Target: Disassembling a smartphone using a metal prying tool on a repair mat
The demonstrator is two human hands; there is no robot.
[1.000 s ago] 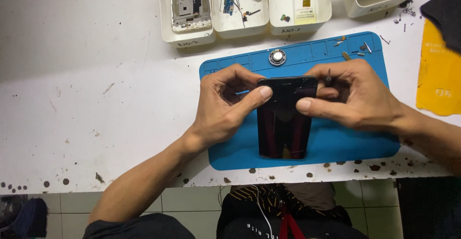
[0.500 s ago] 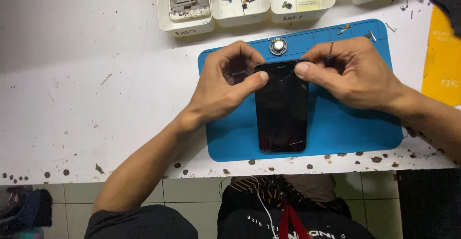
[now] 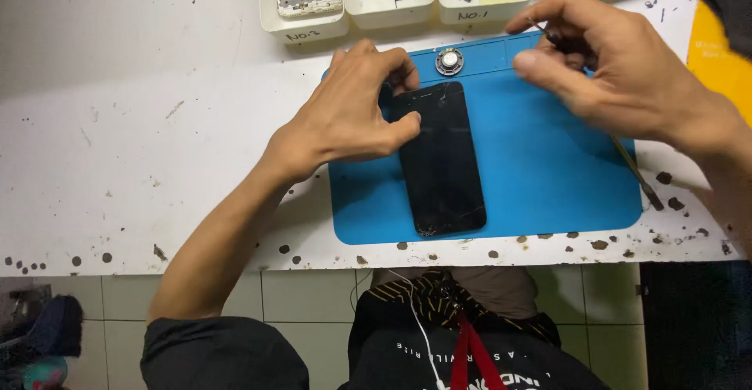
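While the white counter (image 3: 117,147) lies speckled with dark spots along its front edge, the left hand (image 3: 352,112) reaches in from the lower left and rests on the upper left corner of a black phone (image 3: 439,159). Its fingers (image 3: 403,128) are curled loosely, the thumb pressing the phone's left edge and the other fingertips bent over the top corner, so it steadies the phone rather than closing around it. The phone lies flat, screen up, lengthwise on a blue mat (image 3: 548,163), toward the mat's left half. Its glass is dark and glossy, with fine cracks showing near the top and at the bottom corner. Just above the phone, on the mat's upper edge, sits a small round metal part (image 3: 449,61). Behind the mat stand white trays (image 3: 392,2) with small parts, cut off by the top of the frame. Farther right, the right hand (image 3: 619,69) hovers over the mat's upper right corner, fingers pinched on a thin dark tool (image 3: 634,171) whose shaft runs down past the mat's right edge; its tip is hidden inside the hand. A yellow sheet (image 3: 717,65) is cut off at the right.
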